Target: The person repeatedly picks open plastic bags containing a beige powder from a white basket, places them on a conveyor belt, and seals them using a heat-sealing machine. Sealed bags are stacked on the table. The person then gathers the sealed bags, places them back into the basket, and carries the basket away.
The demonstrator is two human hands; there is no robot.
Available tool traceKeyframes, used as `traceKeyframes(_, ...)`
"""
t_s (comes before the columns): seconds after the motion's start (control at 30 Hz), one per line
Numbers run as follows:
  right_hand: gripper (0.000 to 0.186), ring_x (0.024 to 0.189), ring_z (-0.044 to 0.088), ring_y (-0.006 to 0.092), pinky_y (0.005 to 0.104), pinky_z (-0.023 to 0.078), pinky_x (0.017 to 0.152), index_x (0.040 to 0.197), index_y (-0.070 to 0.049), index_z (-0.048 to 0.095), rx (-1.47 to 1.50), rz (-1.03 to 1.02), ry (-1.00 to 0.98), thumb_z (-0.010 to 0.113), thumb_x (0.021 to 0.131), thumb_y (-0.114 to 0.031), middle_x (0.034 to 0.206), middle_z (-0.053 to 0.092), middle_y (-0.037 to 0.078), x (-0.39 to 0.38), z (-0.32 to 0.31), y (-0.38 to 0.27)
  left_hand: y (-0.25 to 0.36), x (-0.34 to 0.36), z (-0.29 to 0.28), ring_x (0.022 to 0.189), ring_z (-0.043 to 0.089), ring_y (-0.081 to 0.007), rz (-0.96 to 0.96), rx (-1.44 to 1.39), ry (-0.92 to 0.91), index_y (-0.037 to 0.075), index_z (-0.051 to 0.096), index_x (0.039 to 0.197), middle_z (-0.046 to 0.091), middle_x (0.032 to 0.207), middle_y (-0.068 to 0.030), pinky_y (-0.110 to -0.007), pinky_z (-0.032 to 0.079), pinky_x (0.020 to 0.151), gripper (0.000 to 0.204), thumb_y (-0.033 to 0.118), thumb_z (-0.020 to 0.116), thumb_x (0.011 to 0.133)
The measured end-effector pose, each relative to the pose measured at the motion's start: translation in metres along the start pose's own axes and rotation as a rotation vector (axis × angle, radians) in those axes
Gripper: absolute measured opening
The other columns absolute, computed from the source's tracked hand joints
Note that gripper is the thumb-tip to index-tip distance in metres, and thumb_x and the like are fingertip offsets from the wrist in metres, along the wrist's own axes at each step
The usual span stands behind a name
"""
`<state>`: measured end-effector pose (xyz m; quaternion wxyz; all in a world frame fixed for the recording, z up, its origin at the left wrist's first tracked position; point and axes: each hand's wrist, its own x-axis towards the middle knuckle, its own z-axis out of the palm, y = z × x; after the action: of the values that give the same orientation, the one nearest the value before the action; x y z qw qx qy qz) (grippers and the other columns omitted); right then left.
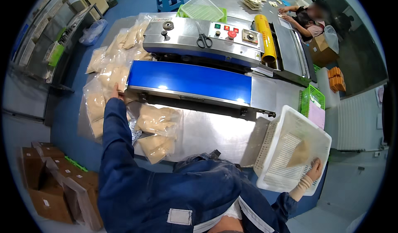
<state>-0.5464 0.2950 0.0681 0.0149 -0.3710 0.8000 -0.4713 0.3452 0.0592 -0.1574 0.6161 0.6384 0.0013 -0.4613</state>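
My left hand (117, 93) is at the left end of the blue-covered bag sealing machine (190, 81). Its fingers close on the lower edge of a clear bag of tan powder (112, 75), partly hidden by the bags. More such bags lie piled around it, and a couple of powder bags (156, 148) rest beside my left forearm. On the right, my right hand (316, 170) reaches into a white plastic basket (269, 150). Its curled fingers are at the edge of a tan powder bag (299, 154) inside, seemingly pinching the clear plastic.
Black scissors (204, 40) lie on the machine's top, near its control buttons. A yellow film roll (265, 38) stands behind to the right. A green basket (313, 98) is beyond the white one. Cardboard boxes (62, 183) sit lower left. Another person (309, 19) works at the far right.
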Motion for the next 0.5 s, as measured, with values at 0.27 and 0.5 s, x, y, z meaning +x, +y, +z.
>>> traceKeyframes(0.27,0.024,0.088,0.056,0.0168,0.0283,0.046,0.078,0.104,0.005,0.054,0.284,-0.275,-0.030,0.043,0.092,-0.013,0.100,0.059,0.011,-0.008,-0.017,-0.099,0.002,-0.057,0.002,0.106,0.049,-0.0238,0.260,-0.405,-0.206,0.006,0.040,0.122,0.050,0.114,-0.0107,-0.040,0.041,0.091,0.043,0.000,0.052,0.081)
traceKeyframes(0.5,0.022,0.089,0.056,0.0186,0.0301,0.047,0.080,0.103,0.006,0.054,0.647,-0.268,-0.294,0.043,0.091,-0.009,0.102,0.058,0.014,-0.006,0.032,-0.134,-0.025,-0.191,-0.056,0.109,0.046,-0.0225,0.299,-0.321,-0.279,0.007,0.038,0.123,0.048,0.119,-0.0075,-0.037,0.037,0.095,0.045,0.001,0.052,0.081)
